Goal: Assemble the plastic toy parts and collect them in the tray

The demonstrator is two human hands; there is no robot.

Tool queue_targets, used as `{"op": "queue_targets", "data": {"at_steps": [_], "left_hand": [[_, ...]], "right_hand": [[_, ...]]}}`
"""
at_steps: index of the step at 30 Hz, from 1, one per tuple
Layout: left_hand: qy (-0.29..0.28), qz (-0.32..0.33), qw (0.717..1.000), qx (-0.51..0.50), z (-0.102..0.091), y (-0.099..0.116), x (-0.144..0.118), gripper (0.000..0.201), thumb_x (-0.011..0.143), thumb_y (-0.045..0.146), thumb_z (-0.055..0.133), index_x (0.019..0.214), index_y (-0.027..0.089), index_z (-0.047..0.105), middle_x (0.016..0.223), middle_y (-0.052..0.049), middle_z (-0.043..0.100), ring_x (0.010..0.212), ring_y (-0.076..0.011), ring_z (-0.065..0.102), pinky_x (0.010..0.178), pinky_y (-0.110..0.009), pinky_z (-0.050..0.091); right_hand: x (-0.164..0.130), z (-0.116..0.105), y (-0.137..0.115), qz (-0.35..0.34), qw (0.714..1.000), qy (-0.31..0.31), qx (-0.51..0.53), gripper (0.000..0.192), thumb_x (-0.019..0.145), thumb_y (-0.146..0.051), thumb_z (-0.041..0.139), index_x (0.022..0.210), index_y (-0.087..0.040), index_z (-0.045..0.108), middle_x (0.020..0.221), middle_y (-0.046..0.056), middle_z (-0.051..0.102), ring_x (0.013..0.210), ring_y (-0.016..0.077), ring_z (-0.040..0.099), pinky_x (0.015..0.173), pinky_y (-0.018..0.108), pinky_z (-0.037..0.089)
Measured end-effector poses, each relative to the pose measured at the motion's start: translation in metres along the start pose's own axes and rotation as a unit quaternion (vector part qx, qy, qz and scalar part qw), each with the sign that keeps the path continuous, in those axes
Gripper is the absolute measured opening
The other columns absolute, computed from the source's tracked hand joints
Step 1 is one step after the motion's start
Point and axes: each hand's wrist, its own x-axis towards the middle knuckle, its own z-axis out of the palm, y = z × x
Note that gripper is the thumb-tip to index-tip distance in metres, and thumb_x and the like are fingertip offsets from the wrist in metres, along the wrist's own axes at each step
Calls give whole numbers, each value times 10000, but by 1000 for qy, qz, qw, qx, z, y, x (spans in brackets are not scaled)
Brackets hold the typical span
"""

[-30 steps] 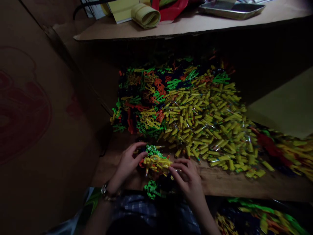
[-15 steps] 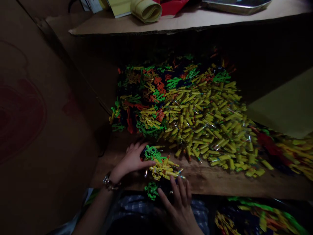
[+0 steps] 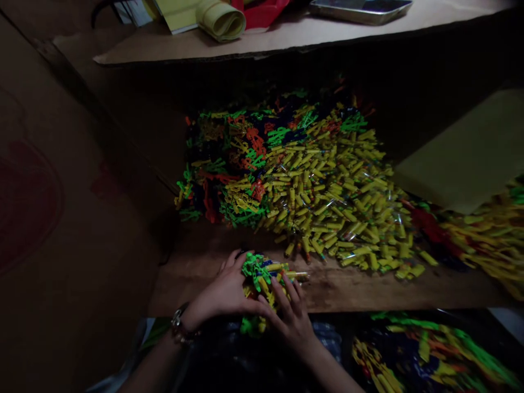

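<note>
At the near edge of the wooden table [image 3: 204, 273], a handful of small green and yellow plastic pieces [image 3: 254, 267] lies between my hands. A few yellow tubes [image 3: 279, 267] stick out of it toward the right. My left hand [image 3: 227, 289], with a bracelet on its wrist, curls around the left side, its thumb across the near side. My right hand [image 3: 292, 319] presses its bent fingers against the right side, close to the left thumb. A green piece [image 3: 249, 326] hangs below the hands at the edge. The undersides of both hands are hidden.
Beyond the hands is a big heap of yellow tubes [image 3: 327, 202], with tangled coloured plastic pieces [image 3: 241, 158] at its left. A cardboard shelf [image 3: 278, 43] overhangs the back, bearing a metal tray [image 3: 360, 12]. A dark bag of coloured pieces [image 3: 426, 355] sits at lower right.
My right hand has moved up and in against the pieces, and the two hands have closed together around them. The loose pieces are now bunched tighter. The view has shifted slightly.
</note>
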Motion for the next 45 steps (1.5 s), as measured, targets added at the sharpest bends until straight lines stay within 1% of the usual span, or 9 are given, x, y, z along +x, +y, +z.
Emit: {"op": "queue_targets", "data": {"at_steps": [7, 11, 18, 23, 33, 36, 39, 42, 45], "left_hand": [[137, -20, 988, -61, 21, 4, -17, 713, 622, 453, 746, 1256, 214, 527, 1300, -102, 515, 1255, -300, 397, 1084, -468, 309], [134, -14, 989, -58, 32, 5, -34, 669, 691, 487, 694, 1273, 217, 504, 1309, -115, 513, 1253, -312, 396, 1076, -500, 308], [165, -79, 979, -91, 50, 7, -47, 614, 768, 570, 558, 1247, 187, 522, 1278, -142, 539, 1208, -307, 462, 1032, -488, 372], [159, -113, 966, -171, 50, 16, -46, 515, 840, 503, 457, 1220, 164, 537, 1291, -134, 548, 1231, -275, 468, 1065, -456, 344], [108, -175, 931, -302, 55, 21, -64, 640, 807, 548, 469, 1283, 121, 461, 1386, -147, 472, 1305, -271, 406, 1110, -439, 284], [99, -181, 928, -309, 58, 26, -74, 617, 811, 546, 472, 1283, 147, 472, 1381, -131, 483, 1294, -275, 421, 1098, -456, 303], [73, -140, 943, -292, 60, 47, -67, 611, 794, 557, 498, 1273, 178, 495, 1366, -113, 503, 1280, -284, 437, 1086, -464, 321], [12, -44, 958, -283, 71, 87, -33, 565, 786, 541, 527, 1238, 202, 540, 1327, -89, 546, 1240, -280, 481, 1069, -442, 351], [-68, 58, 953, -288, 103, 142, 13, 536, 813, 520, 510, 1232, 189, 549, 1275, -82, 587, 1165, -256, 542, 1030, -401, 397]], "right_hand": [[-2, -3, 2, -39, 999, 4, 4, 336, 783, -164, 617, 1110, -231, 581, 1534, 111, 192, 1342, 393, 272, 990, 643, 326], [-7, -3, 3, -64, 997, 19, 43, 305, 800, -154, 595, 1085, -246, 537, 1529, 112, 207, 1344, 381, 274, 969, 696, 296], [-9, -3, 5, -99, 992, 46, 68, 381, 785, -59, 562, 1129, -215, 514, 1529, 118, 162, 1360, 365, 248, 991, 701, 255], [-13, -6, 5, -101, 990, 54, 78, 416, 750, -76, 623, 1119, -235, 517, 1513, 101, 214, 1355, 375, 256, 965, 662, 355], [-22, -20, -6, -136, 983, 47, 116, 343, 766, -107, 596, 1082, -231, 548, 1482, 81, 261, 1339, 376, 295, 921, 559, 464], [-20, -38, -14, -133, 985, 47, 101, 355, 747, -143, 635, 1080, -242, 563, 1440, 76, 326, 1320, 375, 334, 947, 550, 448], [-27, -68, -15, -95, 992, 58, 54, 329, 777, -187, 621, 1087, -268, 545, 1398, 46, 380, 1307, 353, 364, 961, 544, 443], [-57, -111, -6, -34, 998, 44, -41, 288, 814, -146, 573, 1075, -260, 536, 1379, 43, 405, 1337, 340, 317, 979, 549, 428], [-110, -160, 10, 39, 987, -28, -151, 344, 796, -56, 544, 1092, -231, 556, 1412, 69, 380, 1355, 366, 266, 971, 569, 429]]}}
